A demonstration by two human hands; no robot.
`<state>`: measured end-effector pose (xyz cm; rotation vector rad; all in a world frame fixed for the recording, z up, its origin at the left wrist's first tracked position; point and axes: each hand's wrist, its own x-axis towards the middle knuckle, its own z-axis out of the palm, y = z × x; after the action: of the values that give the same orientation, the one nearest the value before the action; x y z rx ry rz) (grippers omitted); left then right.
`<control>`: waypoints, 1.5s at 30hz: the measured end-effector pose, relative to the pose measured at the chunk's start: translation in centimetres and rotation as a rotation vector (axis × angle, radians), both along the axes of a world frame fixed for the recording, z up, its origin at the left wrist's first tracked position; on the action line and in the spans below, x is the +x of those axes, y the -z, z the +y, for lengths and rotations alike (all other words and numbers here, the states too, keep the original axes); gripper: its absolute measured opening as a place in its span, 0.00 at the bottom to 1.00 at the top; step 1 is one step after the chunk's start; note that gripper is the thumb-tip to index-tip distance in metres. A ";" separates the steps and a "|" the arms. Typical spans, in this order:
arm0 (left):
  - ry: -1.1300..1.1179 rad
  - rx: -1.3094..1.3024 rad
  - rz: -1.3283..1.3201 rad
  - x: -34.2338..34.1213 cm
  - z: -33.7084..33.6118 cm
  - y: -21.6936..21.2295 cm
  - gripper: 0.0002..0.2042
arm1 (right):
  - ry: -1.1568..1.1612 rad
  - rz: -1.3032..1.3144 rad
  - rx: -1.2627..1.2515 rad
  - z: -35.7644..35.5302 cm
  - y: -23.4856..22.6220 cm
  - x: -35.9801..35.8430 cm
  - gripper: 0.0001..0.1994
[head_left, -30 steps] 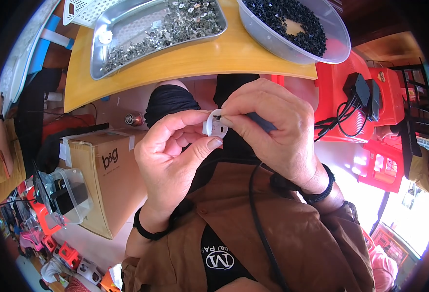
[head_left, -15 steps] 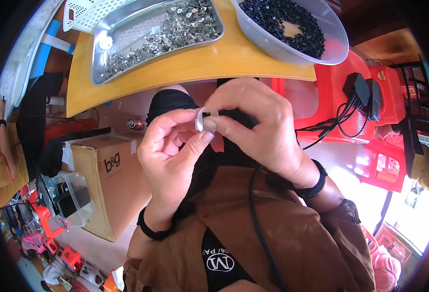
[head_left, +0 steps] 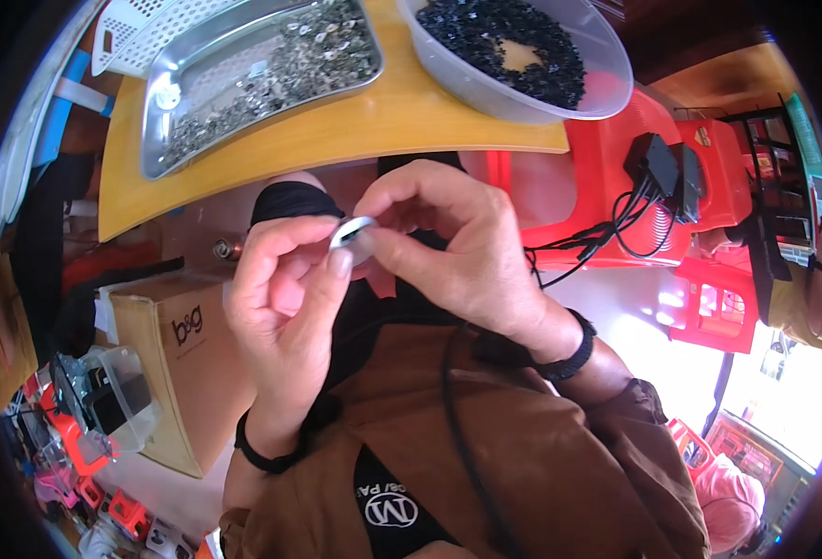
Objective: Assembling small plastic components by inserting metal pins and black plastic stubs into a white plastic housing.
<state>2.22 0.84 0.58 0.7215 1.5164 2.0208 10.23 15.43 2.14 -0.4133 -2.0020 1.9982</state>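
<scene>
In front of my lap, my left hand [head_left: 290, 298] and my right hand [head_left: 462, 247] meet around a small round white part [head_left: 353, 230]. Left thumb and index finger pinch its left side, and the right thumb and fingers grip it from the right. Something dark shows in its middle, too small to name. Beyond my hands, a metal tray [head_left: 211, 79] on the table holds many small silvery pieces. To its right stands a clear plastic basin [head_left: 472, 98] with a heap of small black pieces [head_left: 551, 70].
The yellow wooden table [head_left: 336, 126] ends just beyond my hands. A white perforated basket [head_left: 141, 33] stands behind the tray. Red plastic stools [head_left: 709, 298] and a black box with cables [head_left: 653, 168] are at right. At left are a cardboard carton [head_left: 187, 363] and a drink can [head_left: 227, 249].
The view has shifted, so everything sits further left in the picture. The white part has been tilted between my fingers, and its dark middle now shows. Both hands still hold it.
</scene>
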 end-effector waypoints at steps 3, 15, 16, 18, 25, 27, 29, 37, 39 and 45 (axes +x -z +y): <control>-0.062 -0.032 0.171 0.1 0.7 -0.1 0.09 | 0.028 0.076 0.003 -0.1 0.5 0.2 0.08; -0.073 0.021 0.279 0.0 0.8 -0.6 0.10 | 0.077 0.139 0.085 -0.7 0.8 0.1 0.07; -0.085 0.023 0.278 0.0 0.8 -0.6 0.10 | 0.077 0.138 0.083 -0.8 0.8 0.1 0.07; -0.090 0.005 0.308 -0.1 0.6 -0.5 0.11 | 0.087 0.105 0.020 -1.0 0.7 0.1 0.07; -0.120 -0.061 0.461 -0.2 0.6 -0.6 0.10 | 0.134 0.246 0.199 -1.2 1.3 -0.2 0.09; -0.121 -0.045 0.357 0.1 0.9 -0.5 0.09 | 0.149 0.108 0.064 -1.1 1.3 -0.3 0.08; -0.108 -0.012 0.151 0.4 1.1 -0.3 0.07 | 0.162 0.148 0.101 -1.1 1.8 -0.5 0.08; -0.078 0.050 0.015 0.2 0.6 0.2 0.09 | 0.138 0.216 0.122 -1.0 1.5 -0.4 0.09; -0.056 0.085 -0.053 0.3 0.6 -0.2 0.10 | 0.159 0.233 0.038 -1.1 1.5 -0.4 0.09; -0.018 0.084 -0.155 0.5 0.5 -0.3 0.12 | 0.187 0.270 0.410 -0.5 1.8 -0.5 0.10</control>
<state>2.76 1.32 0.89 0.5704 1.3614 2.1125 9.73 14.98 0.36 -0.2134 -2.0431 1.4017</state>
